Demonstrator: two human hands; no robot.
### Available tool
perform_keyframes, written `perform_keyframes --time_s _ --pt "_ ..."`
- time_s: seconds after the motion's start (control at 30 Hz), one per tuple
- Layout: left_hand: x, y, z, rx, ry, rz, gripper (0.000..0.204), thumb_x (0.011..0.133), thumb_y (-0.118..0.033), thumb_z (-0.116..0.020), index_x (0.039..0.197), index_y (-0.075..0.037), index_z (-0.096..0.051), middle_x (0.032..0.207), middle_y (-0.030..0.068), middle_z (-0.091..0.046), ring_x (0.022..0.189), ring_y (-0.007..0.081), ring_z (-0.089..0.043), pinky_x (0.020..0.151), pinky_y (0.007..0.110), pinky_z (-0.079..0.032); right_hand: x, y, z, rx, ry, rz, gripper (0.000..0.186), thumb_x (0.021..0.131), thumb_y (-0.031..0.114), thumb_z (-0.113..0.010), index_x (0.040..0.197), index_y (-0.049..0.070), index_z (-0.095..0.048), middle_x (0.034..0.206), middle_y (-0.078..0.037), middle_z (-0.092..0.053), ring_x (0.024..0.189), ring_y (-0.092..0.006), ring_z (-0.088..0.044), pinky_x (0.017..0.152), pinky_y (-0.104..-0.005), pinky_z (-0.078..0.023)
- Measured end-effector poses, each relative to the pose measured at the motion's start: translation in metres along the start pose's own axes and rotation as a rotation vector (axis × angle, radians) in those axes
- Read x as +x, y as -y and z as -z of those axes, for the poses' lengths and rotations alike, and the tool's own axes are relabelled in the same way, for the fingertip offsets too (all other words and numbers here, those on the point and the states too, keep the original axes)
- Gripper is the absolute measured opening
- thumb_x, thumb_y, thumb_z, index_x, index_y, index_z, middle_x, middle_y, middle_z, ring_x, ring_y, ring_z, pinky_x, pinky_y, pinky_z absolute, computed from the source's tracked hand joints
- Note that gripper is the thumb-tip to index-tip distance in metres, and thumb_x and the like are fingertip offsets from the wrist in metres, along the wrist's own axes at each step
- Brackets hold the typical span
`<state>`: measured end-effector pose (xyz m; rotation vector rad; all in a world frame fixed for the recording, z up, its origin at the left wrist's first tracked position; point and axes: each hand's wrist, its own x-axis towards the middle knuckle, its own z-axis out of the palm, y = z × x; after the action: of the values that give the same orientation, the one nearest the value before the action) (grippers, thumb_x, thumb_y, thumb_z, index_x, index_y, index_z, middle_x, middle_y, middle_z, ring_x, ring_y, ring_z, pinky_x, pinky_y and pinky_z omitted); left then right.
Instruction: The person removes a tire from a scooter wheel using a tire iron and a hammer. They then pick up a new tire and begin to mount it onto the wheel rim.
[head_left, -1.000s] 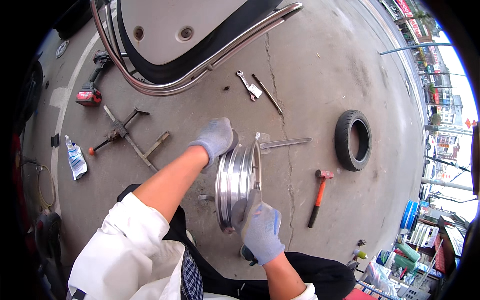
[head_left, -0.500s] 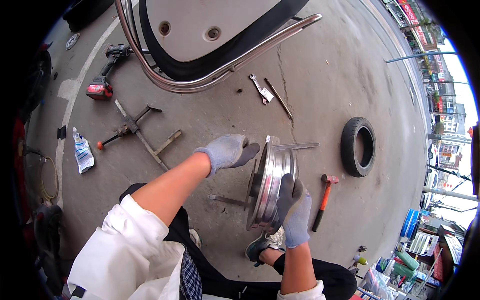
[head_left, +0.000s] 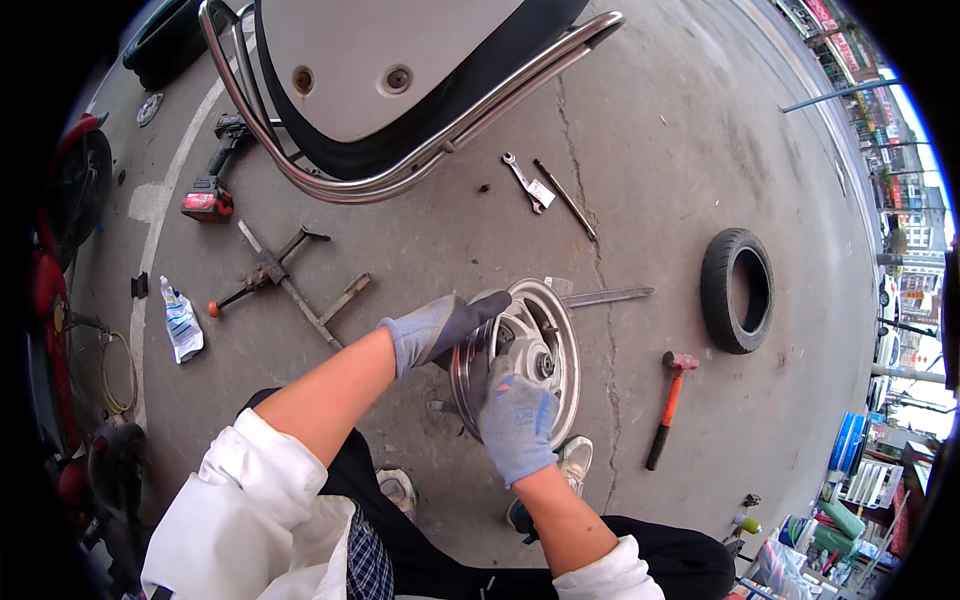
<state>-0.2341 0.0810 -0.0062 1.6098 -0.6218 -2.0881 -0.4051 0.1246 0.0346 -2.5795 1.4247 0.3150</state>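
A silver wheel rim [head_left: 570, 375], with spokes and a hub, stands tilted between my feet, its spoked face now largely toward me. My left hand [head_left: 440, 332], in a grey-and-black work glove, grips its upper left edge; some fingertips are hidden behind it. Across the near side of the face reaches my right hand [head_left: 520, 420], gloved alike, with its fingers closed at the spokes beside the hub. From behind the rim a flat metal bar [head_left: 612, 297] sticks out to the right.
A black tyre [head_left: 713, 290] and an orange-handled hammer [head_left: 672, 405] are at right. Ahead lie a wrench [head_left: 525, 182] and a rod [head_left: 566, 200], below a metal-framed chair [head_left: 400, 185]. At left are a cross-shaped metal tool [head_left: 272, 268], a cordless impact wrench [head_left: 212, 185] and a white pouch [head_left: 181, 322].
The rim has turned from edge-on to show its spoked face. My left hand has come onto its upper left edge, and my right hand has shifted left from the outer side onto the spokes.
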Motion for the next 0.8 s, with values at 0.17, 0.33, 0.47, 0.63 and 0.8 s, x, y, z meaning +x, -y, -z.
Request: perform_keyframes --time_s 0.17,0.33,0.47,0.63,0.8 --pt "0.039 0.063 0.01 0.357 -0.368 -0.128 0.069 0.09 -0.045 -0.067 0.132 0.007 -0.053 0.124 0.0237 -0.064 0.116 0.0293 -0.062 0.098 0.038 -0.049 -0.011 0.044 -0.053 0.069 0.134 0.289 0.016 0.09 0.014 -0.055 0.098 0.005 -0.065 0.067 -0.009 -0.069 0.06 -0.0261 -0.071 0.049 -0.0382 -0.051" --pt "0.022 0.055 -0.005 0.583 -0.344 0.026 0.055 0.095 -0.034 -0.055 0.127 0.01 -0.054 0.121 0.0325 -0.064 0.117 0.044 -0.062 0.101 0.046 -0.049 -0.002 0.041 -0.103 0.249 0.213 0.195 0.023 0.088 0.02 -0.057 0.076 0.009 -0.074 0.079 -0.013 -0.073 0.069 -0.0319 -0.073 0.056 -0.0448 -0.055" --pt "0.002 0.091 0.03 0.67 -0.571 0.186 0.05 0.096 -0.032 -0.047 0.122 0.008 -0.061 0.121 0.0335 -0.063 0.117 0.0454 -0.061 0.102 0.048 -0.046 -0.001 0.083 -0.099 0.433 0.329 0.245 0.038 0.1 0.036 -0.044 0.103 0.004 -0.064 0.078 -0.019 -0.072 0.069 -0.0361 -0.072 0.058 -0.0486 -0.055" --pt "-0.015 -0.008 0.012 -0.858 -0.556 -0.15 0.043 0.092 -0.032 -0.054 0.119 0.001 -0.061 0.105 0.0194 -0.069 0.095 0.0318 -0.068 0.089 0.043 -0.053 0.014 -0.018 -0.059 0.357 0.526 0.314 0.043 0.101 0.039 -0.041 0.101 0.004 -0.066 0.093 -0.029 -0.069 0.089 -0.0462 -0.068 0.081 -0.054 -0.054" --pt "-0.166 -0.047 -0.024 -0.713 -0.801 -0.176 0.032 0.095 -0.029 -0.058 0.11 -0.001 -0.062 0.095 0.0117 -0.069 0.082 0.0234 -0.068 0.074 0.037 -0.056 -0.006 -0.108 0.052 0.27 0.563 0.232 0.044 0.097 0.041 -0.05 0.113 0.003 -0.067 0.092 -0.025 -0.071 0.076 -0.0409 -0.068 0.07 -0.0501 -0.055"
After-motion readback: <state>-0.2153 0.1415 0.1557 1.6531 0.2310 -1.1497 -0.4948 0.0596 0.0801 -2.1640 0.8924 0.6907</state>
